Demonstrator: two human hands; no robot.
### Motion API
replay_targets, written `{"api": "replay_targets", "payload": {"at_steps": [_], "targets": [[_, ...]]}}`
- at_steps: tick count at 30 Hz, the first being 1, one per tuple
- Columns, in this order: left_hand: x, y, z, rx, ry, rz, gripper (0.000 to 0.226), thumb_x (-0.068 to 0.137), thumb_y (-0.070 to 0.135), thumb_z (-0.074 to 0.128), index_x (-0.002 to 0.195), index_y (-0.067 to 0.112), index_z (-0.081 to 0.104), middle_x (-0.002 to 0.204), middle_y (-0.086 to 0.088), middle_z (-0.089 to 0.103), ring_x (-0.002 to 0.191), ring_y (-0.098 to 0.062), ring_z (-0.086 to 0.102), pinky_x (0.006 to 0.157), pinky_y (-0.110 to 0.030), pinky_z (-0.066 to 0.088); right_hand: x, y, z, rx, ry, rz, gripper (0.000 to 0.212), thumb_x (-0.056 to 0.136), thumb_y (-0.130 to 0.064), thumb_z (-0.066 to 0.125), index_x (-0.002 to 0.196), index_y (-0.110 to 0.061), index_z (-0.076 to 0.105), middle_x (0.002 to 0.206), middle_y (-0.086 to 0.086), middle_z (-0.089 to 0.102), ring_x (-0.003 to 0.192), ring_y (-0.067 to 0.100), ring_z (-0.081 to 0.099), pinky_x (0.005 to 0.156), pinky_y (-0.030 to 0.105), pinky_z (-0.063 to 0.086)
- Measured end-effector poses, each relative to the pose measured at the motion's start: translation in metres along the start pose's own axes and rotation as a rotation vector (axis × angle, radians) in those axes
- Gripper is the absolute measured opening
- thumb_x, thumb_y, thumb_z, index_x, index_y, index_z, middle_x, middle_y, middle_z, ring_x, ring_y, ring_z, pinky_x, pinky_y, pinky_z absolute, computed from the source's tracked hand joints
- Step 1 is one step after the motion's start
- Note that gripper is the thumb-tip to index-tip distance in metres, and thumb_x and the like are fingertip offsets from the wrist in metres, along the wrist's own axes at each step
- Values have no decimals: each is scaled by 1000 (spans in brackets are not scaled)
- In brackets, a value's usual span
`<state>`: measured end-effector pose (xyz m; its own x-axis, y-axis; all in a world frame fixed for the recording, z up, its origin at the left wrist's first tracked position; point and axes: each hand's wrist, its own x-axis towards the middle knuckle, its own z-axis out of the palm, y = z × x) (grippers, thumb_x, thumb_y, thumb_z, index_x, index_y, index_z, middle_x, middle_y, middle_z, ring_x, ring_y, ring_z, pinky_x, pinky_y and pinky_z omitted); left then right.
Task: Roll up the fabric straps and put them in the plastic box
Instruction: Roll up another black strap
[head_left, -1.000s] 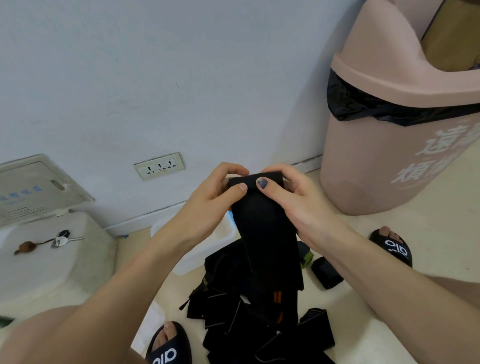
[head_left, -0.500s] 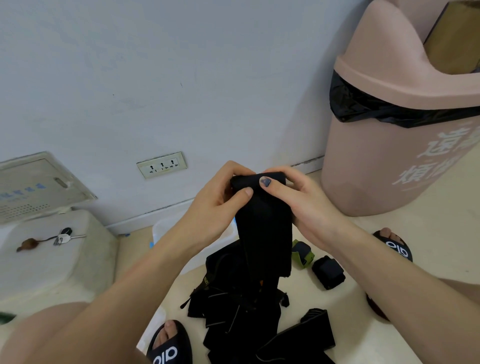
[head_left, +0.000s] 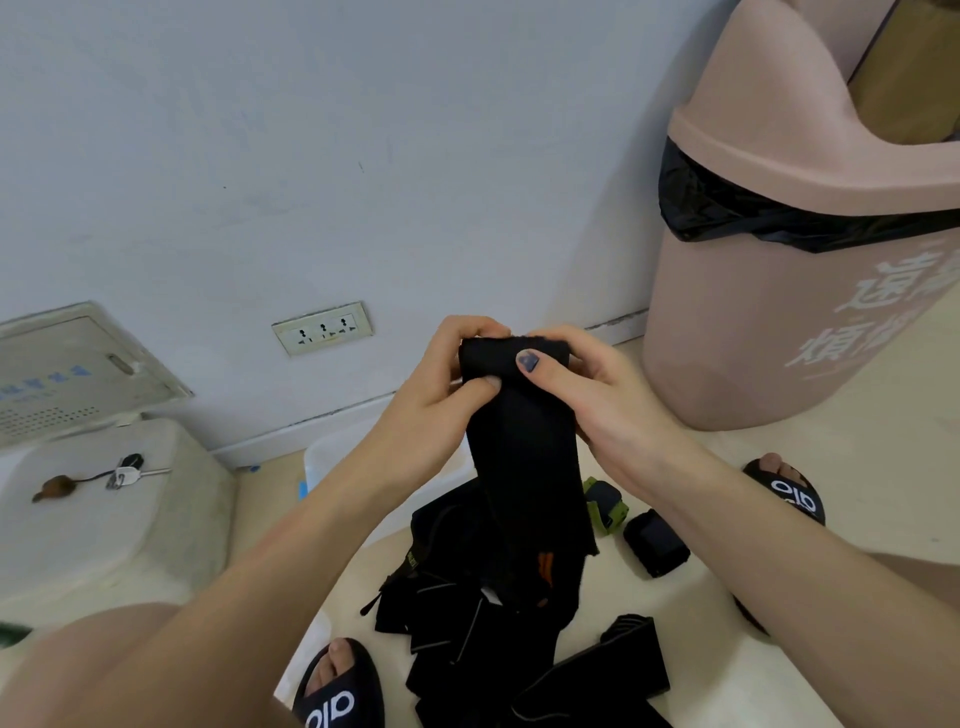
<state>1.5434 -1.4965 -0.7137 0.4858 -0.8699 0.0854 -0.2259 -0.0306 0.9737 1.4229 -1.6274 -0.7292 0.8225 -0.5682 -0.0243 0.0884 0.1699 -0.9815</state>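
A wide black fabric strap (head_left: 524, 457) hangs down in front of me, its top end curled into a small roll. My left hand (head_left: 431, 410) and my right hand (head_left: 597, 395) both pinch that rolled top, thumbs pressing on its front. The strap's loose tail reaches down to a heap of black straps (head_left: 467, 613) on the floor. Two rolled straps lie to the right of the heap, one black with green (head_left: 605, 506), one plain black (head_left: 655, 541). The clear plastic box (head_left: 332, 457) stands on the floor behind my left forearm, mostly hidden.
A pink bin with a black liner (head_left: 810, 260) stands at the right against the wall. A white low block (head_left: 104, 514) with keys (head_left: 124, 473) on it is at the left. My feet in black slippers (head_left: 337, 691) flank the heap. A wall socket (head_left: 322, 327) sits low.
The roll at the strap's top has grown a little thicker, and the hanging tail has been drawn up shorter. Both hands stay at the same height.
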Motion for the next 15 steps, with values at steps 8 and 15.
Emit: {"api": "replay_targets", "payload": {"at_steps": [8, 15], "targets": [[2, 0, 4, -164, -24, -97, 25, 92, 31, 54, 116, 40, 56, 116, 7, 65, 111, -12, 64, 91, -29, 55, -3, -4, -4, -147, -39, -155, 15, 101, -11, 62, 115, -8, 68, 104, 13, 71, 96, 15, 70, 85, 30, 60], [1, 3, 2, -110, -17, -25, 15, 106, 11, 50, 111, 25, 52, 108, -5, 62, 94, -12, 61, 78, -25, 52, -3, -5, -3, -20, -80, 17, 18, 101, -22, 63, 117, -15, 69, 108, 11, 74, 102, 22, 73, 82, 33, 60]]}}
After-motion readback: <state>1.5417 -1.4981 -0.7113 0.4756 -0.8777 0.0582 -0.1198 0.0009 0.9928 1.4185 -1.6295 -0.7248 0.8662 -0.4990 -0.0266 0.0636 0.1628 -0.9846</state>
